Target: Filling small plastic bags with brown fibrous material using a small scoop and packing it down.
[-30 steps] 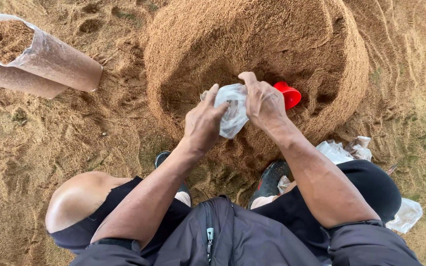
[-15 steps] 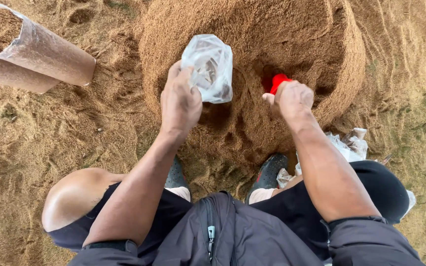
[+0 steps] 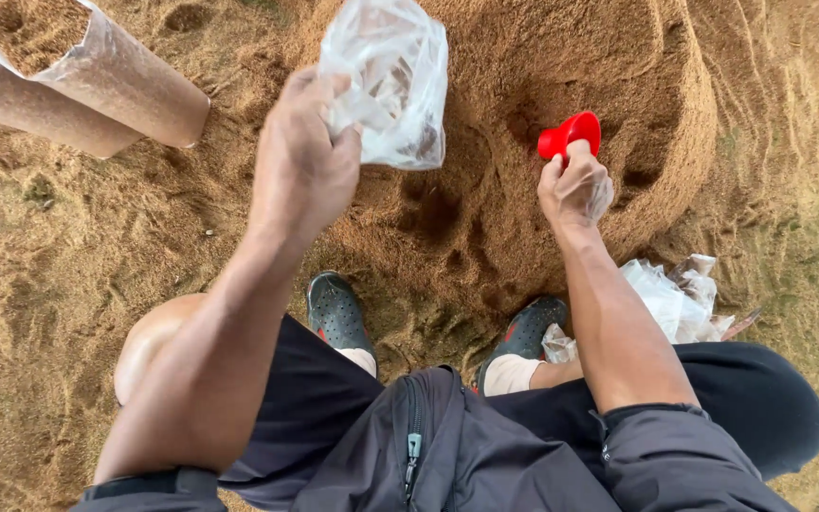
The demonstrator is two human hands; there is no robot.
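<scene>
My left hand (image 3: 300, 156) is raised and grips a clear plastic bag (image 3: 389, 81) that hangs open and crumpled above a big mound of brown sawdust-like material (image 3: 542, 66). My right hand (image 3: 575, 185) is closed around the handle of a red scoop (image 3: 569, 133), whose cup rests against the mound's side. Between the two hands the mound has a dug-out hollow (image 3: 433, 204).
Two filled clear bags (image 3: 97, 81) of the brown material lie at the upper left. A heap of loose plastic bags (image 3: 675, 299) sits by my right leg. My two grey shoes (image 3: 338, 308) stand at the mound's foot. A round tan object (image 3: 149, 337) is beside my left leg.
My left hand has lifted the bag up and to the left. My right hand let go of the bag, moved right and took hold of the red scoop.
</scene>
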